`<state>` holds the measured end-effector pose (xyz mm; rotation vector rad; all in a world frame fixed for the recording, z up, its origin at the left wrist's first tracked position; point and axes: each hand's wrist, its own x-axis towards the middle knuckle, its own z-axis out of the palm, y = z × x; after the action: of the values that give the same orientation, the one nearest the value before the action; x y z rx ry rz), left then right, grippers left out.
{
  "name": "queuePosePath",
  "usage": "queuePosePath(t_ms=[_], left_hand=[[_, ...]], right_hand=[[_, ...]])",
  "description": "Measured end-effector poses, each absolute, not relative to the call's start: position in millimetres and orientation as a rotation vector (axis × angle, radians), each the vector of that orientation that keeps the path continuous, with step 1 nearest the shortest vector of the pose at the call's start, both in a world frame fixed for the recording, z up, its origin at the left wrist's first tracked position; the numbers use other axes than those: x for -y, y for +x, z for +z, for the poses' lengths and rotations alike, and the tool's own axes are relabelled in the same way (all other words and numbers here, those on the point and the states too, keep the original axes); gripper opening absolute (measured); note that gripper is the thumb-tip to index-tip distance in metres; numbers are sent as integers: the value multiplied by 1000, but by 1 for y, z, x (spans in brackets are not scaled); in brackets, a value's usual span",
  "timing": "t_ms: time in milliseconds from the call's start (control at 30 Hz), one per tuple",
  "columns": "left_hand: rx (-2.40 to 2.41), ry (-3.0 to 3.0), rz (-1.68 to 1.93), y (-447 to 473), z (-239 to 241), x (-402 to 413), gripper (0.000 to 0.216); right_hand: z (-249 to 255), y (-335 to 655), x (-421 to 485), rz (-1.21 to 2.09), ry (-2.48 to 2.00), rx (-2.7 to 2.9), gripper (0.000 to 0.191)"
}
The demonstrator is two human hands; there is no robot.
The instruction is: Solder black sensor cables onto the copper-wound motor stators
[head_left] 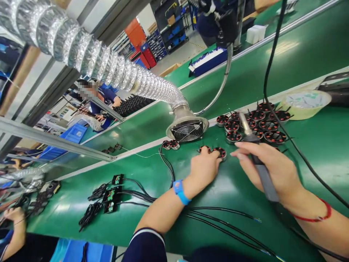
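Observation:
My left hand (203,169), with a blue wristband, reaches down to the green bench. Its fingers are closed around a small round motor part (220,153) with red and black windings. A second such motor part (204,149) shows just beyond the fingertips, partly hidden by them. In my right hand (280,171) is a soldering iron (264,178), held by its dark handle with the metal barrel pointing up and away. Behind the barrel stands a cluster of similar motor parts (268,124) with short black wires. The iron's tip end is over that cluster; whether it touches anything I cannot tell.
A foil duct with a fan-grille hood (188,129) hangs over the bench. Two motor parts (170,145) sit beside it. Black cables (229,214) and small circuit boards (111,195) lie left and front. A tape roll (307,103) is far right. Co-workers' hands (16,215) show left.

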<state>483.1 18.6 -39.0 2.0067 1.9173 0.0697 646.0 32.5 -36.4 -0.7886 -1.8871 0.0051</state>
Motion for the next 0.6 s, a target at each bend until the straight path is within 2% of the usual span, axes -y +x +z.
queuePosePath(t_ms=[133,233,267,333,400,500,533,600], left_hand=[[-1869,2006,159,521,-36,-24,54],[-1727,2011,249,515,-29,-12,64],[-1703,2020,304,504,-27,-8,60],[-1800,1988,445,469,-22,0,40],[-2135,1827,604,421,-19,4,24],[-2507,1564,637,351,-20,6,44],[-2610,1444,514,333,-22,6,44],[-2615,1364,417,309,-29,9,30]], right_hand=[[-47,650,-39,-18,-828,1841,25],[-51,650,-40,-20,-852,1879,25],[-51,649,-40,11,-860,1896,27],[-50,648,-40,107,-870,1920,31],[-48,646,-39,209,-888,1928,32],[-49,644,-41,257,-937,1958,27],[-51,643,-42,240,-949,1973,25],[-57,641,-44,177,-971,2023,23]])
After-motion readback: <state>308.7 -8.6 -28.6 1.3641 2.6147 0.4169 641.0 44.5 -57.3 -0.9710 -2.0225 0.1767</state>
